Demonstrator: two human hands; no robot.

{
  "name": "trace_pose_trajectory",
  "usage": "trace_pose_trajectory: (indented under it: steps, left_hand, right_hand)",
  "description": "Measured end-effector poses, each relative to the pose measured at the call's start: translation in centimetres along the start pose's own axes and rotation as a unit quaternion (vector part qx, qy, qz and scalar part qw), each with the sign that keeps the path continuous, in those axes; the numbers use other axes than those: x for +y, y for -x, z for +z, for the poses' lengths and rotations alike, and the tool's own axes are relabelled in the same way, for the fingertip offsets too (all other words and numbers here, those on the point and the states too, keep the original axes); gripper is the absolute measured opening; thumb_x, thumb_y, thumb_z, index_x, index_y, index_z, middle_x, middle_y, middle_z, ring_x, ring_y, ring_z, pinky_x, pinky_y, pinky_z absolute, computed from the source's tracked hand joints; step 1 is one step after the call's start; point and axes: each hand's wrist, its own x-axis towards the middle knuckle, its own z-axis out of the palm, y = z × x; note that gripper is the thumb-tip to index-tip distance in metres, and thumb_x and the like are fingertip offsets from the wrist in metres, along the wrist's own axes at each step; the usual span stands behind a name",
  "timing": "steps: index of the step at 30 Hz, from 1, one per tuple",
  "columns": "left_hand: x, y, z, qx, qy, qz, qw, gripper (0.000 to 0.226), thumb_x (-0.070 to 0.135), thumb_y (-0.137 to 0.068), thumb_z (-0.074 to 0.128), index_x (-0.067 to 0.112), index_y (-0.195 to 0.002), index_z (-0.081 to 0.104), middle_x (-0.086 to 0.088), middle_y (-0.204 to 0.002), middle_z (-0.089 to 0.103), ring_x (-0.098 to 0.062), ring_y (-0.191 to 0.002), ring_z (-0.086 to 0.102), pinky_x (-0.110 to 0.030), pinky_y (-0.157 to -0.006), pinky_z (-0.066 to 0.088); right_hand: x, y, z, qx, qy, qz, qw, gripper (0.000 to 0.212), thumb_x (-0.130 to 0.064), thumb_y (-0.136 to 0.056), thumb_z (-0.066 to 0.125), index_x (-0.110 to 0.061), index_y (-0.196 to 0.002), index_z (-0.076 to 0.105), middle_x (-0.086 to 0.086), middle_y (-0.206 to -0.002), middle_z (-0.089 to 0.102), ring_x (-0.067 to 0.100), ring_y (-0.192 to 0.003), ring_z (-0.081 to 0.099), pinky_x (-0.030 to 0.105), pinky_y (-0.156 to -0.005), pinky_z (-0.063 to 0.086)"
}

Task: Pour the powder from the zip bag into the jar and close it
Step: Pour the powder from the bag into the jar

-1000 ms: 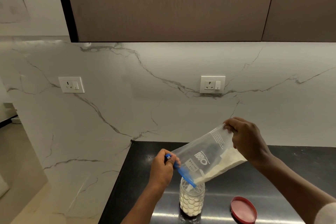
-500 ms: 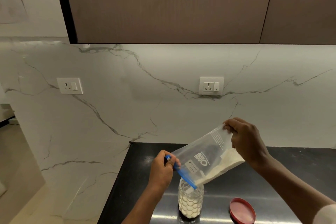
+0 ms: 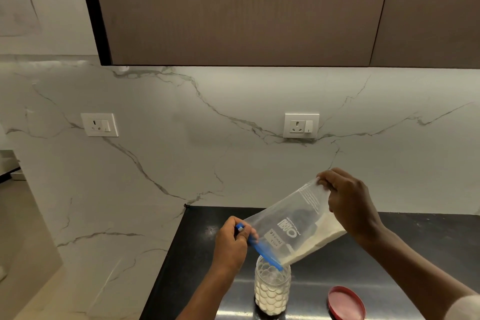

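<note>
Head view: zip bag (image 3: 293, 226) is tilted over the jar (image 3: 272, 291), its blue zip edge (image 3: 262, 251) dipping into the jar mouth. Left hand (image 3: 231, 244) has its fingers pinched on the zip end, left of the jar; right hand (image 3: 350, 205) has its fingers clamped on the raised bottom corner, up and right of the jar. Powder (image 3: 322, 238) sits along the bag's lower fold, and the jar is partly filled. Pour step, I'd say past halfway. To do it well: keep the opening inside the mouth, lift the bottom corner gradually, tap out the fold. Spill risk if the zip edge slips off the rim. Red lid (image 3: 346, 302) lies on the tabletop (image 3: 415, 254) right of the jar, ready for closing.
</note>
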Motion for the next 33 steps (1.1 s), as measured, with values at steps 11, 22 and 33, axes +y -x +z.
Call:
trace_pose_trajectory:
  steps: [11, 22, 33]
  left_hand:
    - [0.05, -0.01, 0.06, 0.025, -0.019, -0.003, 0.999, 0.012, 0.01, -0.097, 0.052, 0.007, -0.087, 0.059, -0.006, -0.075, 0.071, -0.02, -0.073, 0.07, -0.03, -0.076, 0.061]
    - [-0.1, 0.03, -0.06, 0.019, -0.028, -0.009, 0.999, 0.014, 0.012, -0.097, 0.052, 0.006, -0.088, 0.059, -0.007, -0.076, 0.07, -0.016, -0.072, 0.07, -0.025, -0.075, 0.06]
    - [-0.03, -0.03, -0.38, 0.031, -0.033, -0.026, 0.999, 0.013, 0.014, -0.097, 0.052, 0.007, -0.089, 0.058, -0.008, -0.078, 0.07, -0.02, -0.076, 0.069, -0.022, -0.074, 0.059]
  right_hand:
    - [-0.26, 0.02, -0.03, -0.008, -0.011, 0.024, 1.0, 0.022, 0.016, -0.077, 0.06, -0.004, -0.081, 0.068, 0.003, -0.073, 0.062, 0.0, -0.051, 0.049, 0.003, -0.039, 0.035]
    - [-0.22, 0.17, 0.18, -0.012, -0.013, 0.008, 1.0, 0.013, 0.005, -0.077, 0.068, -0.006, -0.085, 0.069, -0.001, -0.076, 0.06, 0.001, -0.055, 0.05, 0.0, -0.043, 0.035]
    - [-0.49, -0.06, 0.5, -0.038, -0.021, 0.01, 0.999, 0.017, 0.009, -0.077, 0.068, -0.006, -0.084, 0.069, -0.003, -0.077, 0.059, -0.001, -0.052, 0.047, 0.0, -0.043, 0.036]
